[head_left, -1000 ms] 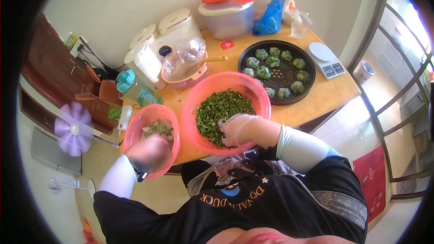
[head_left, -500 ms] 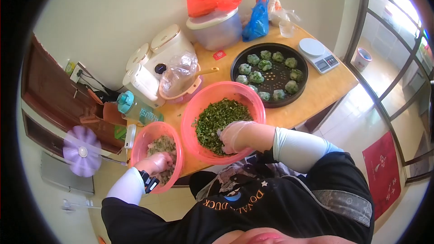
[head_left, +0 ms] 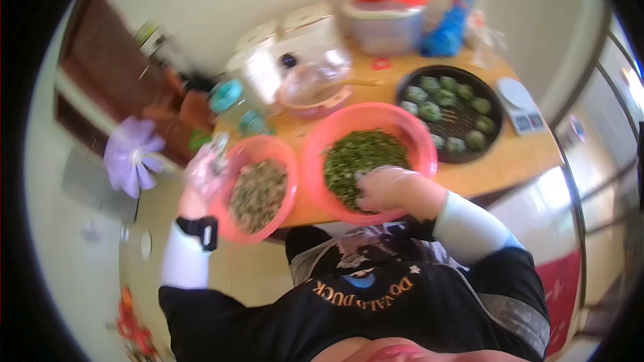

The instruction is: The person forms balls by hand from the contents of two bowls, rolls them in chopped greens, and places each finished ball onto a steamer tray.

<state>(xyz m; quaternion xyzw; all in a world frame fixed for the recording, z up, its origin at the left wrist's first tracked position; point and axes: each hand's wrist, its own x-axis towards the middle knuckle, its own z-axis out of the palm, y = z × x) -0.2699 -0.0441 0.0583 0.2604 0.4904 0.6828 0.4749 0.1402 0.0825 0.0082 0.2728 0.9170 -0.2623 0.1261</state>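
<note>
My left hand (head_left: pixel 205 173), in a clear plastic glove, is raised at the left rim of a small pink bowl (head_left: pixel 290 194). Its fingers are curled around something greyish, too blurred to name. Inside that bowl lies a pale, lumpy filling mixture (head_left: pixel 258 196). My right hand (head_left: pixel 384 188), gloved too, reaches into a larger pink bowl (head_left: pixel 426 154) of chopped greens (head_left: pixel 365 154). Its fingertips are sunk in the greens, so their grip is hidden. Behind the bowls, a round black perforated tray (head_left: pixel 463 121) carries several green-and-white balls (head_left: pixel 429 112).
A kitchen scale (head_left: pixel 520 107) stands right of the tray. Behind the bowls are a lidded tub (head_left: pixel 386 30), a blue bag (head_left: pixel 449 27), white appliances (head_left: pixel 265 60), a handled pot (head_left: pixel 315 94) with plastic over it and a teal-lidded bottle (head_left: pixel 231 100). A purple fan (head_left: pixel 134 157) is at left.
My left hand has come up out of the filling to the small bowl's left rim. My right hand stays in the greens. The camera view has shifted, and the picture is blurred.
</note>
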